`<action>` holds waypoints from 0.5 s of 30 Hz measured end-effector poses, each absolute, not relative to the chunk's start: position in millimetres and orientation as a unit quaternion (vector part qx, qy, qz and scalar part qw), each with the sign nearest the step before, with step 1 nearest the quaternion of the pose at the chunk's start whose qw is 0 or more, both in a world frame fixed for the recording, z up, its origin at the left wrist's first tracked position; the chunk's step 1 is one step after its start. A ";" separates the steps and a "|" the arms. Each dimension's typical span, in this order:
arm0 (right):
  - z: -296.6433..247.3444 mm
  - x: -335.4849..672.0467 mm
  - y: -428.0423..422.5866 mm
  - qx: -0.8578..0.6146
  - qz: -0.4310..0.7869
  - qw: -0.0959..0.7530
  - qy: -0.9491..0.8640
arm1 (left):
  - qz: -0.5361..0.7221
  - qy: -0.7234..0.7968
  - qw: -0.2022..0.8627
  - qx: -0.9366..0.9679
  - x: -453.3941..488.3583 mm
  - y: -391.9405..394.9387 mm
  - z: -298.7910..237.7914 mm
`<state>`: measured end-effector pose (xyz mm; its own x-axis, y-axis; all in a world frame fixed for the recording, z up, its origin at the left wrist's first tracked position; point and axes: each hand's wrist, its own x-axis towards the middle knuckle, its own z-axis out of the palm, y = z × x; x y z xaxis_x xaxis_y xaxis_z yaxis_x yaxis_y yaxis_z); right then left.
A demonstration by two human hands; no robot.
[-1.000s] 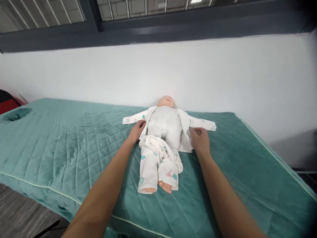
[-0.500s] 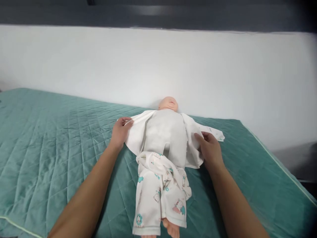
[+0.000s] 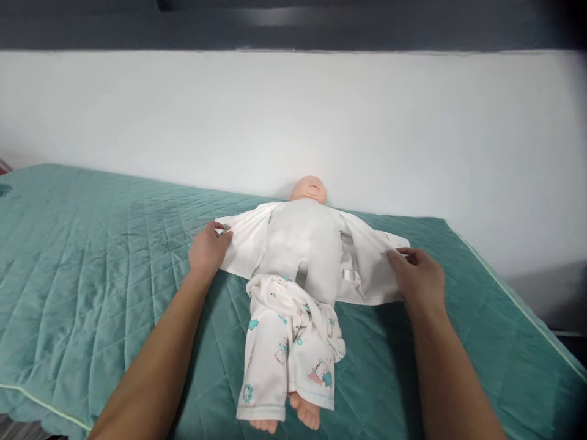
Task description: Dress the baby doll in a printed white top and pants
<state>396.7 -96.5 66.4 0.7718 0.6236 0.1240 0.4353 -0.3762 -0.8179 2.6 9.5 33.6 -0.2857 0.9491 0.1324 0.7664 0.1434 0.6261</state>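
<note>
Holding the shirt [image 3: 247, 241] spread wide across the bed [image 3: 114, 263] with both bare hands. Pinching one front near its outer edge in the left hand [image 3: 210, 249], with a narrow grip of thumb and fingers; pinching the opposite front likewise in the right hand [image 3: 418, 276], thumb over the cloth, also narrow. Reaching in from the lower corners of the view with both forearms.

Find the doll [image 3: 302, 238] between the two hands, on its back on the bed, with the white torso lying uncovered between the open fronts. Find its head [image 3: 309, 188] at the far edge of the bed, just beside the wall [image 3: 293, 116] (cannot tell about contact). Note the plain white inside of the shirt, and a small pale label [image 3: 351, 276] on the right side, too small to read.

Lower down, see the pants [image 3: 266, 348] on the legs, bunched at the waist and sagging toward the right, white with small teal and pink prints. See bare feet [image 3: 308, 412] poking out below the cuffs. Above the wall, see a dark frame [image 3: 293, 27] along the top.
</note>
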 end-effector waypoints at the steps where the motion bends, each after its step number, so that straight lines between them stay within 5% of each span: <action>1: 65.5 399.5 -96.5 -0.832 0.096 0.444 -0.318 | 0.281 0.755 0.128 0.579 2.4 7.8 35.2; 8: 43.5 412.0 -95.5 -0.861 0.053 0.311 -0.400 | 0.167 0.753 0.073 0.632 12.3 -3.4 45.3; 12: 42.3 381.0 -98.8 -0.773 -0.097 0.401 -0.481 | 0.256 0.682 -0.001 0.685 28.4 -13.9 49.0; 15: 46.5 347.7 -102.0 -0.718 0.032 0.412 -0.560 | 0.309 0.595 0.115 0.733 45.8 -26.3 53.8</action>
<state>347.7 -102.0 46.5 0.3712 0.8308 0.4146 0.7776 -0.0342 -0.6278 45.8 -26.3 53.8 0.1013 0.9434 0.3157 0.8011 -0.2656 0.5365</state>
